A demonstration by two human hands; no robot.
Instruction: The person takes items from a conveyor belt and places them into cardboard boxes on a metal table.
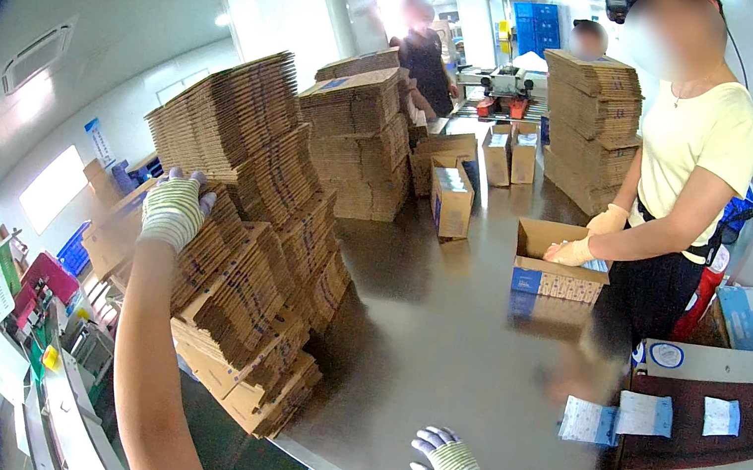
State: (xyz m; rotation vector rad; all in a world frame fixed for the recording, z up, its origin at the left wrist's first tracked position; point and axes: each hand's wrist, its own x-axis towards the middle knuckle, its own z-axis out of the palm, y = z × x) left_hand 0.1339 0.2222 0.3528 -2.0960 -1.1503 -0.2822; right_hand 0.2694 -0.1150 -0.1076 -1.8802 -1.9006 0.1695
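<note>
The left hand (174,211), in a white knit glove with pale green stripes and greyish-purple fingertips, lies on the tall, stepped pile of flattened brown cardboard cartons (269,186) at the left side of the smooth grey metal table (437,346). Its fingers reach over the carton edges beside the lower, front part of the pile; whether they grip any cardboard, I cannot tell. The pile leans a little, its higher part rising beyond the hand, its lower layers coming down to the table's near left edge.

The right hand (455,465), in a matching striped glove, is over the table's near edge with fingers spread and nothing in it. It is well apart from the pile, which lies to its left and farther forward.

To the right of that hand, a dark reddish-brown conveyor belt (685,430) carries a row of flat white-and-blue packets (722,418), the leftmost at the belt's end. Across the table, a co-worker in a pale yellow shirt (705,142) has 2 gloved hands at an open brown-and-blue cardboard box (539,282). Beyond stand 2 more stacks of flattened brown cartons (361,122) and several open boxes (450,206)
</note>
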